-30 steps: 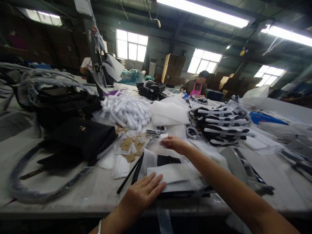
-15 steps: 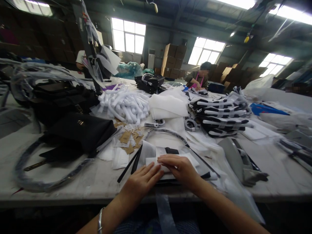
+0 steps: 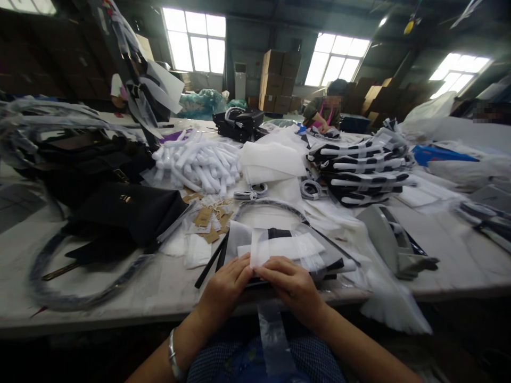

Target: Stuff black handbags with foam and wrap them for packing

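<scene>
Both hands meet at the near edge of a bag wrapped in pale sheeting (image 3: pixel 238 238), lying flat at the table's front. My left hand (image 3: pixel 227 284) has its fingertips closed at the lower end of a white foam strip (image 3: pixel 259 246). Beside it, my right hand (image 3: pixel 293 282) pinches the same end, thumb and fingers together. A second white strip (image 3: pixel 293 246) crosses the bag under the first. The bag's plastic-wrapped handle (image 3: pixel 271 203) arches away behind it. Below the table edge, a clear plastic strip (image 3: pixel 273 335) hangs over my lap.
A black handbag (image 3: pixel 128 213) lies at left, tan tags (image 3: pixel 209 223) beside it. White foam tubes (image 3: pixel 199 162) are heaped behind. Stacked black-and-white wrapped pieces (image 3: pixel 359 170) and a grey tape dispenser (image 3: pixel 389 239) stand at right. Another person (image 3: pixel 325 111) works across the table.
My hands have gone from lying flat on the wrapping to pinching at its near edge. One white strip now stands up between them. The camera view has tilted down slightly.
</scene>
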`<action>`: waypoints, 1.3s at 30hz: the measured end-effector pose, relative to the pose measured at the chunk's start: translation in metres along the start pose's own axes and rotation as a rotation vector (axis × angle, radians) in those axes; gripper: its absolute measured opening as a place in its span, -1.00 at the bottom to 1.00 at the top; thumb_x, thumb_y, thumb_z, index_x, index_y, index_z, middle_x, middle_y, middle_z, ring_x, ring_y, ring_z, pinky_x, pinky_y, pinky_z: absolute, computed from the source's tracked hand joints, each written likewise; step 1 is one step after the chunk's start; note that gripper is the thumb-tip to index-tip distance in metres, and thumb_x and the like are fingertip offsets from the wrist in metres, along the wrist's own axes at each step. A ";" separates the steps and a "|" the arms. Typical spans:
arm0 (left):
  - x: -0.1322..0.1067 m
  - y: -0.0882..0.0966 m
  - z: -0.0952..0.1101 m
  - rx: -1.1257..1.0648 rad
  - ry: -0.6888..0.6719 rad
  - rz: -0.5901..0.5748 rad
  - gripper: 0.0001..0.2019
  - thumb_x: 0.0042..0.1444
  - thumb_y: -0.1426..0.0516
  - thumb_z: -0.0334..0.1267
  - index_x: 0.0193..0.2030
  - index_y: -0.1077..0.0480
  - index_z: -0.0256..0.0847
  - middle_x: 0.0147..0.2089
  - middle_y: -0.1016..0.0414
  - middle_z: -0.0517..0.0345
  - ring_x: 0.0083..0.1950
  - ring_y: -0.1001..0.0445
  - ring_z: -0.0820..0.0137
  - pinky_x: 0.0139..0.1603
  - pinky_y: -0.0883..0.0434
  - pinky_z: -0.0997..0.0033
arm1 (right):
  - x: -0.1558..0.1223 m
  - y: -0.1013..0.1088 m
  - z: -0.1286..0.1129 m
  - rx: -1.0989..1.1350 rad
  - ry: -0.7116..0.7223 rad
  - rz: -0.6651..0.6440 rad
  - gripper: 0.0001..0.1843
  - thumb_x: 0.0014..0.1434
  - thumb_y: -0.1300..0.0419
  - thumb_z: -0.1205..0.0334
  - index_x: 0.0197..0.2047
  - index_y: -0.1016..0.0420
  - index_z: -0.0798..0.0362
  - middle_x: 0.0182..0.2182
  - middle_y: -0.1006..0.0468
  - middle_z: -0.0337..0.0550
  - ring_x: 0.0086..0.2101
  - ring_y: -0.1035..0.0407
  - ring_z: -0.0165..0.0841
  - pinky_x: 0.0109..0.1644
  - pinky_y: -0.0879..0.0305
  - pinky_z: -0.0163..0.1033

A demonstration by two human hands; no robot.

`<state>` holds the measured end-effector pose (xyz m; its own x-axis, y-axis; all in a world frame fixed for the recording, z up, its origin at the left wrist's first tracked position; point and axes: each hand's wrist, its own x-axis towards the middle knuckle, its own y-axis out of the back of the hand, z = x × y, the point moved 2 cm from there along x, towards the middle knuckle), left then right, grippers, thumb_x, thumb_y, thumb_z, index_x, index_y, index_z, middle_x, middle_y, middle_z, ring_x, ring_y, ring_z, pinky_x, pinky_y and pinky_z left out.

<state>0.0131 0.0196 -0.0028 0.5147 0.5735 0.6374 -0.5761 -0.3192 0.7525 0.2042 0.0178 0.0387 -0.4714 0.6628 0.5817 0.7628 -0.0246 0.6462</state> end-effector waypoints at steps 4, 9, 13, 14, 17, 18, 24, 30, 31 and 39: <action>0.000 0.001 -0.001 -0.051 0.027 -0.015 -0.72 0.32 -0.11 -0.23 0.11 -0.38 -0.28 0.13 -0.53 -0.14 0.21 -0.48 0.17 0.20 -0.48 0.16 | 0.000 0.001 -0.003 0.007 -0.065 0.014 -0.66 0.38 -0.08 0.33 0.13 -0.52 -0.13 -0.21 -0.61 -0.14 -0.15 -0.50 -0.31 -0.02 -0.47 -0.18; 0.000 0.001 0.001 -0.041 0.006 -0.015 -0.69 0.34 -0.10 -0.11 0.07 -0.38 -0.30 0.11 -0.54 -0.16 0.20 -0.49 0.17 0.22 -0.47 0.15 | 0.004 -0.001 -0.002 -0.119 -0.184 -0.055 -0.60 0.33 -0.19 0.19 0.21 -0.41 -0.02 -0.15 -0.56 -0.04 -0.14 -0.47 -0.22 -0.02 -0.48 -0.10; -0.001 0.000 0.001 -0.040 0.006 -0.027 -0.63 0.34 -0.10 -0.08 0.14 -0.35 -0.30 0.16 -0.51 -0.16 0.23 -0.47 0.17 0.23 -0.45 0.15 | 0.012 -0.003 -0.003 -0.222 -0.248 -0.153 -0.72 0.27 -0.24 0.23 0.05 -0.53 0.02 -0.10 -0.52 -0.01 -0.13 -0.46 -0.20 -0.04 -0.47 -0.11; -0.001 -0.001 0.000 -0.041 0.006 -0.022 -0.62 0.33 -0.11 -0.08 0.15 -0.35 -0.29 0.15 -0.52 -0.15 0.23 -0.48 0.16 0.23 -0.46 0.14 | 0.014 -0.003 -0.004 -0.236 -0.256 -0.172 -0.78 0.28 -0.24 0.23 -0.01 -0.57 0.00 -0.12 -0.52 -0.03 -0.15 -0.46 -0.22 -0.06 -0.46 -0.13; -0.002 -0.002 -0.001 -0.043 0.003 -0.008 -0.60 0.31 -0.13 -0.08 0.16 -0.34 -0.28 0.13 -0.54 -0.15 0.21 -0.49 0.15 0.22 -0.47 0.13 | 0.020 0.001 -0.003 -0.263 -0.280 -0.224 -0.87 0.29 -0.24 0.19 -0.16 -0.63 -0.06 -0.21 -0.58 -0.13 -0.22 -0.48 -0.27 -0.14 -0.43 -0.19; -0.002 -0.002 -0.001 -0.042 0.002 -0.007 -0.60 0.31 -0.14 -0.09 0.17 -0.34 -0.29 0.13 -0.54 -0.16 0.21 -0.49 0.15 0.22 -0.47 0.13 | 0.021 0.002 -0.003 -0.271 -0.293 -0.236 -0.87 0.29 -0.24 0.18 -0.21 -0.64 -0.06 -0.25 -0.59 -0.16 -0.24 -0.48 -0.28 -0.17 -0.41 -0.20; -0.002 -0.002 0.000 -0.029 0.004 0.006 -0.65 0.32 -0.12 -0.14 0.14 -0.35 -0.30 0.10 -0.55 -0.15 0.19 -0.51 0.17 0.21 -0.48 0.15 | 0.023 0.007 -0.005 -0.274 -0.213 -0.156 -0.89 0.29 -0.24 0.25 -0.29 -0.59 -0.02 -0.29 -0.61 -0.20 -0.23 -0.47 -0.30 0.06 -0.29 -0.08; -0.005 -0.005 -0.002 -0.045 0.012 0.020 -0.62 0.29 -0.15 -0.09 0.10 -0.36 -0.33 0.09 -0.55 -0.17 0.20 -0.49 0.16 0.21 -0.48 0.16 | 0.015 0.007 -0.017 -0.303 -0.054 -0.108 -0.87 0.34 -0.18 0.29 -0.25 -0.54 -0.01 -0.29 -0.60 -0.26 -0.26 -0.45 -0.37 0.28 -0.11 0.01; -0.006 -0.006 -0.003 -0.043 0.008 0.029 -0.62 0.29 -0.14 -0.09 0.09 -0.37 -0.34 0.09 -0.55 -0.18 0.20 -0.49 0.16 0.21 -0.48 0.16 | 0.014 0.006 -0.019 -0.325 -0.030 -0.100 -0.86 0.34 -0.17 0.29 -0.25 -0.54 0.00 -0.30 -0.60 -0.26 -0.27 -0.44 -0.37 0.27 -0.12 0.01; -0.009 -0.006 -0.003 -0.040 0.024 0.068 -0.53 0.30 -0.14 -0.10 0.29 -0.30 -0.21 0.33 -0.33 -0.25 0.26 -0.44 0.16 0.17 -0.49 0.21 | 0.008 0.000 -0.022 -0.420 0.093 -0.048 -0.88 0.34 -0.17 0.32 -0.23 -0.53 0.04 -0.30 -0.61 -0.22 -0.31 -0.43 -0.37 0.16 -0.31 -0.07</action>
<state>0.0098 0.0190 -0.0133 0.4585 0.5698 0.6820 -0.6342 -0.3277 0.7003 0.1907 0.0069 0.0543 -0.5549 0.6007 0.5755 0.5015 -0.3105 0.8075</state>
